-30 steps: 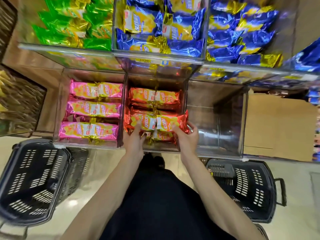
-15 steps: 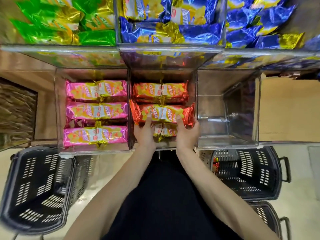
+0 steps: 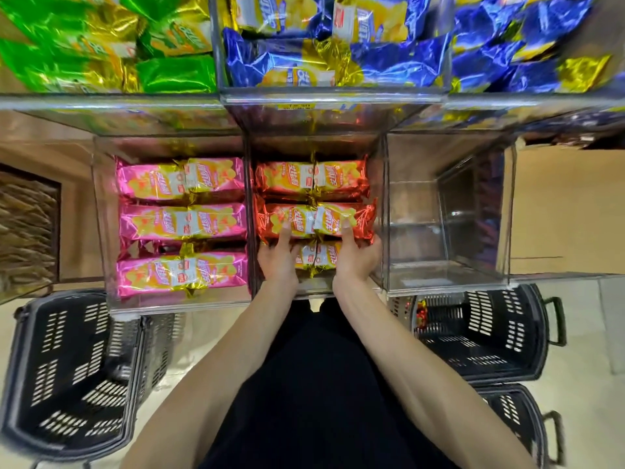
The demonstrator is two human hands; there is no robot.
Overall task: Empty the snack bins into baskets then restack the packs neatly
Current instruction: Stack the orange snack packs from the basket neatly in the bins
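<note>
Clear shelf bins are viewed from above, with a black basket [image 3: 67,367] on the floor at the left and another [image 3: 490,336] at the right. In the centre bin [image 3: 314,143], the middle red pack [image 3: 316,220] is gripped at its near edge by the left hand [image 3: 279,257] and the right hand [image 3: 356,257]. One finger of each is pressed on top and the rest are tucked under, hidden. Pink packs [image 3: 182,221] are stacked alongside.

One wide-angle camera worn on the person's head looks forward and steeply down, close above the clear bins [image 3: 446,286], so both forearms [image 3: 236,353] enter from the bottom edge and black baskets [image 3: 67,367] on the floor [image 3: 588,401] flank the frame's lower corners.
</note>
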